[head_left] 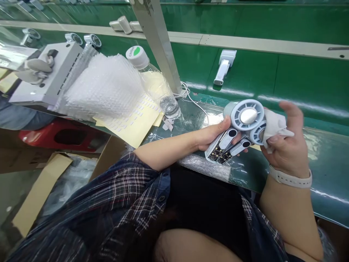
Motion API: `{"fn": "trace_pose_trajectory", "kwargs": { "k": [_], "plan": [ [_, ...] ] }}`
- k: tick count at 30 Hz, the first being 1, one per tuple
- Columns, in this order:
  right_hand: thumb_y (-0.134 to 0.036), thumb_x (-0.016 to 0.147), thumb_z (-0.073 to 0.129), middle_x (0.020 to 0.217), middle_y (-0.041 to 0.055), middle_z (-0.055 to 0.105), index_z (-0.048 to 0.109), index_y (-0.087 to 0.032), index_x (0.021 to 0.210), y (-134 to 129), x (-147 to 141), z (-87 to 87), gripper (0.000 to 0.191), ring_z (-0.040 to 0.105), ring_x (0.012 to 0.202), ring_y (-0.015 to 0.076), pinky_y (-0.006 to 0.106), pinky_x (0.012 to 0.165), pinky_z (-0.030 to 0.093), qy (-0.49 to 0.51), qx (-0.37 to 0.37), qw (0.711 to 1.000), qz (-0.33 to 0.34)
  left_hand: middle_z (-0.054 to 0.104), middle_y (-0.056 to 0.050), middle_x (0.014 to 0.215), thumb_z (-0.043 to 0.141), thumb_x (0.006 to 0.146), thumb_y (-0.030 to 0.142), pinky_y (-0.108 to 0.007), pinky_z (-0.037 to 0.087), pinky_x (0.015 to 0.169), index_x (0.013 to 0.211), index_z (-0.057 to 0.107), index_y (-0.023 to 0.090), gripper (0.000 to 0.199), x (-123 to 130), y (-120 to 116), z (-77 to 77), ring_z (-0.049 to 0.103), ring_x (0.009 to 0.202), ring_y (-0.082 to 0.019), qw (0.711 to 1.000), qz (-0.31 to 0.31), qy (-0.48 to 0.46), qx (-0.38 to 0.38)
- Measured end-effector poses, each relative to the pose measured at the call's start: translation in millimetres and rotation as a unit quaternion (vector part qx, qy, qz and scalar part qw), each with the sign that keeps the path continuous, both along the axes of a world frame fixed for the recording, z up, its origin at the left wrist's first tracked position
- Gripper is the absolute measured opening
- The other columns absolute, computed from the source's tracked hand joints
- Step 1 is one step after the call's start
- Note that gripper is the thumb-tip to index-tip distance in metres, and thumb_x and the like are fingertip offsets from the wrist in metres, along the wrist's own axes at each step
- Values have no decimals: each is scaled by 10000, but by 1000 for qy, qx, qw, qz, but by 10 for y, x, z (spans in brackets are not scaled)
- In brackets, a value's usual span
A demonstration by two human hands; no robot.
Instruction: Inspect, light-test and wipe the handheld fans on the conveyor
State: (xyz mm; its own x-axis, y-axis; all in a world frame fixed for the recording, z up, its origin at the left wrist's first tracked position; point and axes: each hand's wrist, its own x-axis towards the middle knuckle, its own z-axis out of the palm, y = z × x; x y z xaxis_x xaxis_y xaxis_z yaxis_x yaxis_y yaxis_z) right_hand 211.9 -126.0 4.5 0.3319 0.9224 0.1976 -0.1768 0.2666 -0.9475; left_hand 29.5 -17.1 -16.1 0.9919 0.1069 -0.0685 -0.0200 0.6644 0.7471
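Observation:
My left hand [211,135] is closed around two light-blue handheld fans held side by side. The upper fan [235,118] has a round grille with a silvery white disc at its centre. Partly behind it, the second fan [254,135] shows less of its grille. Both handles lie open at the lower end, with dark circuit boards [216,152] exposed. In my right hand [290,151] a crumpled white cloth [275,125] is pinched between thumb and fingers, against the second fan's head. The index finger is raised.
Another fan [225,67] lies on the green conveyor belt [300,76]. To the left are a water bottle [154,82], bubble-wrap sheets [103,83], yellow label sheets [131,125] and a white box [58,69]. A metal post [159,43] rises at the bench edge. Below left stands an open carton [40,196].

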Motion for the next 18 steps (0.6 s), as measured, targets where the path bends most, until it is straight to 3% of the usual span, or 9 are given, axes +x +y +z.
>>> {"fn": "trace_pose_trajectory", "kwargs": {
  "k": [2,6,8,11,15,18],
  "plan": [
    [-413,632,1045,1293,83,768,653,-383,1474,-41,37,21,929,770,1055,328,494,782,694,40,-63,995,70,767,-131,891,698,507,1067,-337,642,766,699,647,177,912,-17,14,-1,772,897,-247,1000,-18,3,14],
    [-288,627,1055,1091,69,806,759,-289,1290,-63,11,43,726,778,852,268,401,646,688,28,-95,991,86,754,-113,844,699,518,1066,-338,635,761,711,657,181,906,-45,31,-8,777,883,-248,999,-12,19,26],
    [-264,646,1049,966,23,793,759,-300,1241,-42,-75,45,663,751,737,230,354,563,658,29,-75,995,64,755,-111,831,669,560,1072,-334,632,762,711,651,182,903,-50,24,-7,776,879,-241,999,8,24,27],
    [-395,712,1024,892,-7,738,752,-296,1180,4,-234,33,551,704,683,202,311,501,601,37,-44,998,17,747,-104,809,668,570,1071,-322,623,729,699,635,177,904,-54,-2,5,764,831,-225,999,30,29,19],
    [-519,869,891,927,-1,701,751,-277,1113,51,-378,-5,371,660,737,171,300,601,583,-53,-34,992,-106,674,-50,690,726,580,1029,-313,612,710,700,644,171,871,-56,-35,10,727,726,-196,996,77,27,19],
    [-629,982,718,924,24,705,767,-264,1093,64,-372,-37,386,658,787,195,362,735,597,-156,-26,972,-175,679,-56,705,726,633,1005,-333,617,762,706,655,172,840,-49,-45,2,733,768,-205,998,68,8,17]
  ]
}}
